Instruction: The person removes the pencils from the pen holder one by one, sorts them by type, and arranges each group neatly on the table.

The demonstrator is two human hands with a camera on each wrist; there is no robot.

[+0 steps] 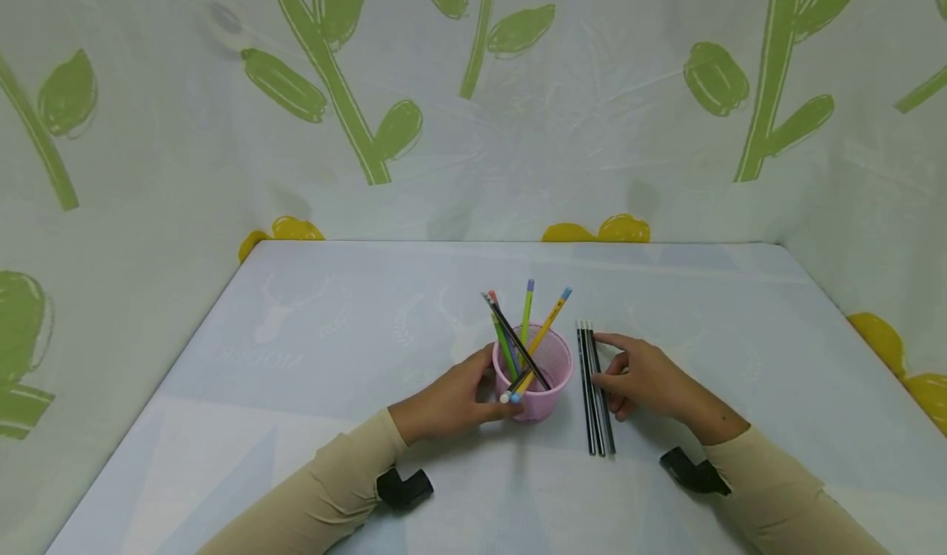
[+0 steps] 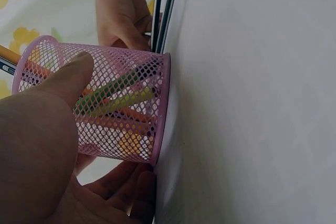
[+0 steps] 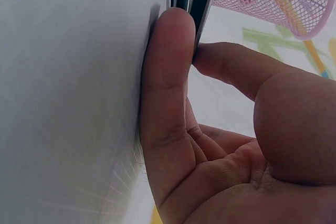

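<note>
My left hand [image 1: 459, 399] grips the pink mesh pen cup [image 1: 543, 407] around its left side, thumb at the near side. The cup stands upright on the table. Inside lean several pencils, among them a yellow pencil [image 1: 551, 321], a green one with a purple end [image 1: 528, 300] and black ones. To the right of the cup, a few black pencils [image 1: 589, 399] with silvery tips lie side by side, pointing away from me. My right hand [image 1: 647, 374] pinches the rightmost pencil, thumb and fingertips at its edge. The right wrist view shows the thumb and a finger [image 3: 170, 72] at the dark shaft.
The pale table [image 1: 333, 308] extends around both hands. Behind it hangs a white cloth [image 1: 592, 127] printed with green leaves and yellow flowers. Black wrist cameras sit under both sleeves, one at the left wrist [image 1: 404, 489] and one at the right [image 1: 694, 471].
</note>
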